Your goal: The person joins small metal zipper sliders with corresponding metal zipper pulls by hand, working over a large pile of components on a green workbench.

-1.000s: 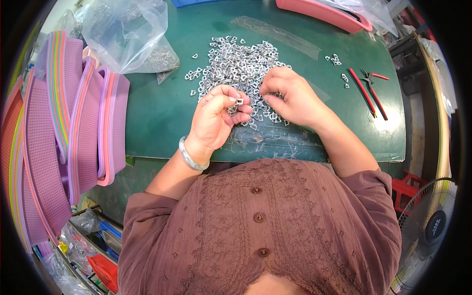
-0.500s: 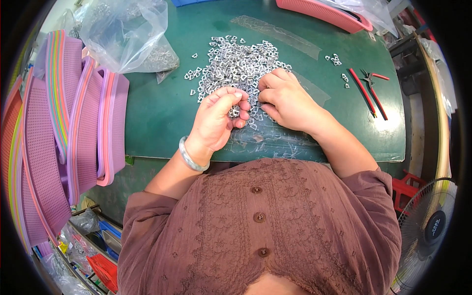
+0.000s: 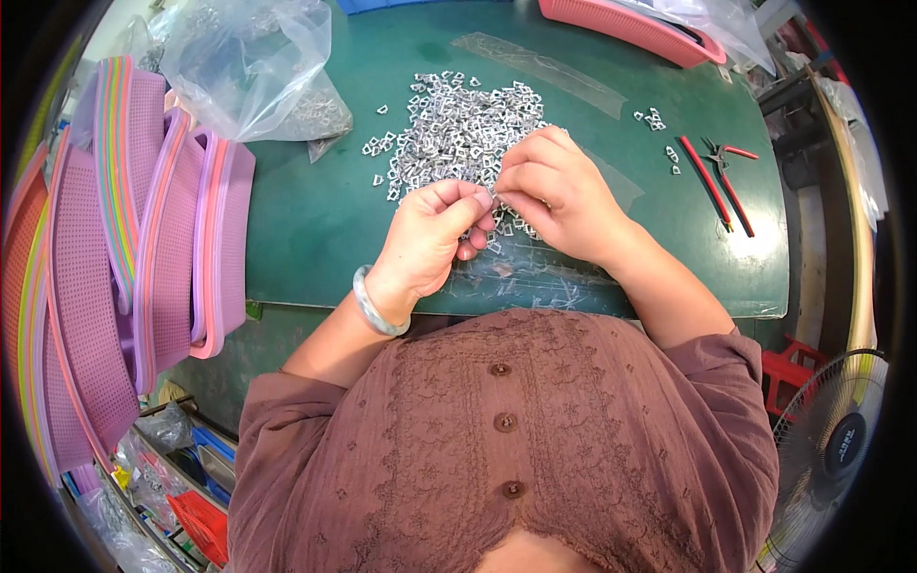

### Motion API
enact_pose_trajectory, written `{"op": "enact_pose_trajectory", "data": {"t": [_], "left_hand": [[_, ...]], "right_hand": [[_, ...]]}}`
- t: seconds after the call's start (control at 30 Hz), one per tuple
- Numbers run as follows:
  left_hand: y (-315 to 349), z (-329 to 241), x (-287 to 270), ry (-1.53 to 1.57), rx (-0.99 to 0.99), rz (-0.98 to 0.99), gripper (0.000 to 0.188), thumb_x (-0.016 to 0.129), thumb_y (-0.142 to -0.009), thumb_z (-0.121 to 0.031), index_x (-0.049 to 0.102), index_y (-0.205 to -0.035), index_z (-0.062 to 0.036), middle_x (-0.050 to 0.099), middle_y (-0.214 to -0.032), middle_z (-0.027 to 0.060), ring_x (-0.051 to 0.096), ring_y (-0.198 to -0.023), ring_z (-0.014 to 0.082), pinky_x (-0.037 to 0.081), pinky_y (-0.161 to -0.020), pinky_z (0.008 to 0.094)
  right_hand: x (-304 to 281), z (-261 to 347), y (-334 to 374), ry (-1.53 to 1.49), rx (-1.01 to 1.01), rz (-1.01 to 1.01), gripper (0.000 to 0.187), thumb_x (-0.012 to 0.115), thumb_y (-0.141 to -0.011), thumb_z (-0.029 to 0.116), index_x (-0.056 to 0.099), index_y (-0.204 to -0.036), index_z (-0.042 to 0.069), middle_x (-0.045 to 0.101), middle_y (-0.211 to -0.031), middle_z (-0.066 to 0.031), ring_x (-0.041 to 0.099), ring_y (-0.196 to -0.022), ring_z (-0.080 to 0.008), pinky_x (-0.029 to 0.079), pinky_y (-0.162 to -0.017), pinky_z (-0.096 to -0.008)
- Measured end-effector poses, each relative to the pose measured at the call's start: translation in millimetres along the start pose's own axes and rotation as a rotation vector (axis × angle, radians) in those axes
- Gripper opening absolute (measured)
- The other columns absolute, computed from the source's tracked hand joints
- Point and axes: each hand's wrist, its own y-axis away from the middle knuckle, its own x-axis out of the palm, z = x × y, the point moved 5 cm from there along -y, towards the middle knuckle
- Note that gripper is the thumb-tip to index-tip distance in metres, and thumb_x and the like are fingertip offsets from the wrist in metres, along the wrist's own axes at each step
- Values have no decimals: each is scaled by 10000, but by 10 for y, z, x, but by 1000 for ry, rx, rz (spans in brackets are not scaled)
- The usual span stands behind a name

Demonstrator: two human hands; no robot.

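A heap of small silvery metal pieces [image 3: 458, 129], each like a little open frame, lies on the green table [image 3: 315, 239]. At the heap's near edge my left hand [image 3: 430, 229], with a pale bangle [image 3: 373, 302] on its wrist, is closed, thumb against the curled fingers. My right hand [image 3: 559, 191] is closed in a pinch, its fingertips meeting the left thumb and forefinger. Whatever sits between the fingertips is too small and covered to make out. Metal pieces showed in the left palm earlier; the fingers now mostly cover that spot.
Pliers with red handles [image 3: 726, 181] lie at the right beside a few loose metal pieces [image 3: 653, 119]. A clear plastic bag [image 3: 253, 81] of pieces stands far left, by stacked purple baskets [image 3: 172, 229]. A pink basket [image 3: 630, 33] is at the back; a fan [image 3: 831, 439] stands lower right.
My right hand has come off the heap, leftward to the left hand, and the fingertips of both now meet. My left hand has turned slightly, covering the metal pieces seen in it before.
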Motion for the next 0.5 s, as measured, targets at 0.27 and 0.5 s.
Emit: {"op": "enact_pose_trajectory", "data": {"t": [0.27,0.5], "left_hand": [[-6,-54,4,-114,171,-9,91,542,-829,-129,577,-824,-45,552,-654,-4,468,-514,32,359,-436,146],[9,-80,23,-195,193,29,83,532,-836,-121,574,-828,-51,551,-651,-13,462,-507,19,355,-430,130]], "right_hand": [[70,-280,138,-569,648,87,109,553,-801,87,582,-852,-5,575,-787,-13,497,-701,-62,417,-629,-215],[170,-301,189,-746,770,230,154,550,-821,139,592,-829,-9,574,-732,6,502,-696,-50,421,-644,-205]]}}
